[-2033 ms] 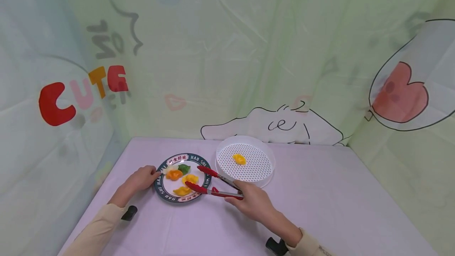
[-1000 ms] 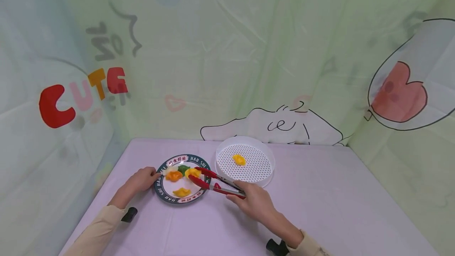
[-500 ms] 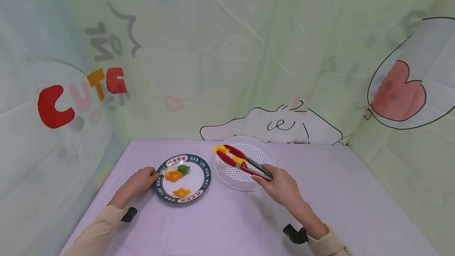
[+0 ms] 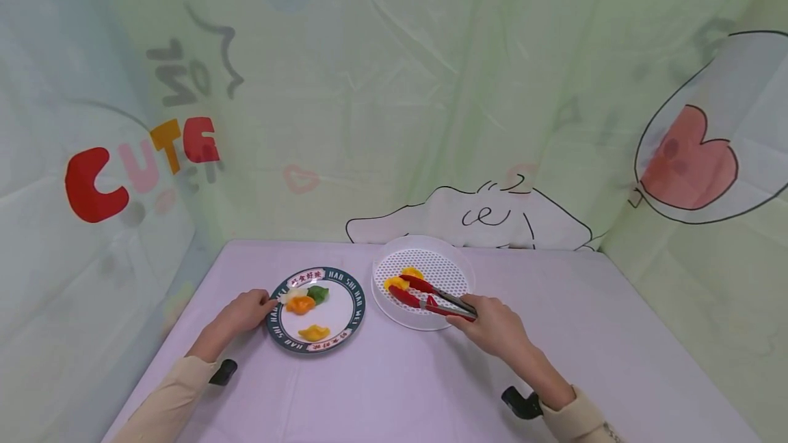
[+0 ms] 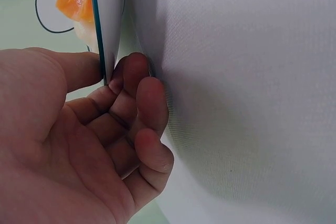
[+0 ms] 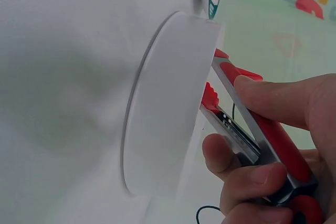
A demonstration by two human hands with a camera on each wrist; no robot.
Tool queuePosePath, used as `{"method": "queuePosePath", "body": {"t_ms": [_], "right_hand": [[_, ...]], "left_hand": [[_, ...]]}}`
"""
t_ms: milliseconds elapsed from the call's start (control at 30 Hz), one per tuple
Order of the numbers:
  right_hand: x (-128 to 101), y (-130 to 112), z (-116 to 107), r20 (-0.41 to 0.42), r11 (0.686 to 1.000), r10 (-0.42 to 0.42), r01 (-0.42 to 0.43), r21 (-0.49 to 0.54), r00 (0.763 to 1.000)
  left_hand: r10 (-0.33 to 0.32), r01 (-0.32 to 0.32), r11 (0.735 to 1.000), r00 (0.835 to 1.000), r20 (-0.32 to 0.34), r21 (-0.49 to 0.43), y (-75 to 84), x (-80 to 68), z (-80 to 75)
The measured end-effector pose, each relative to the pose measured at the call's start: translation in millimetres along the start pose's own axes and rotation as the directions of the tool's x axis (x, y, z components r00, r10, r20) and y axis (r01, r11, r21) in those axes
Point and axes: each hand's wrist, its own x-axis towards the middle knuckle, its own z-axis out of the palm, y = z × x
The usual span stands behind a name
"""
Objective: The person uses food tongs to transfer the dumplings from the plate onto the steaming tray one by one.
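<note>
Backdrop (image 4: 394, 87), at 9 o'clock: "CUTE" in red, pink, orange letters. Plate (image 4: 356, 306) rim, at 1 o'clock: "HAO SHI"; other characters unreadable.

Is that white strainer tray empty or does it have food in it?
Not empty: the white strainer tray holds two yellow dumplings, one at the tongs tips.

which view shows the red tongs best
The head view: the whole tongs show, tips at a yellow dumpling in the white tray. The right wrist view shows only their handles in the right hand; the left wrist view shows none.
</note>
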Motion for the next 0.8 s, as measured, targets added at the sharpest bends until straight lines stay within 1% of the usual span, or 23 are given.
{"method": "queuePosePath", "body": {"t_ms": [200,400,600,700,800], "right_hand": [[-1.2,-0.7,-2.8,-0.002,1.0,-0.006,0.006,0.008,1.0],[-5.9,-5.5,-10.1,-0.009,0.999,0.0,0.001,0.041,1.0],[-12.2,-24.8,-10.6,0.007,0.994,0.01,-0.011,0.106,1.0],[-16.9,-37.3,-4.9,0.021,0.989,-0.006,0.003,0.146,1.0],[-20.1,-49.2,4.5,0.04,0.979,-0.045,0.036,0.198,0.998]], "left_hand": [[0.015,-0.015,1.0,1.0,-0.008,-0.001,0.0,-1.4,-0.5],[0.014,-0.014,1.0,1.0,-0.007,-0.006,-0.6,-1.7,-0.8],[0.021,-0.021,1.0,1.0,-0.012,-0.009,0.9,-3.9,-2.4],[0.031,-0.031,0.999,0.999,-0.015,-0.01,2.7,-6.1,-3.4],[0.039,-0.039,0.999,0.999,-0.016,-0.009,3.4,-7.0,-3.7]]}}
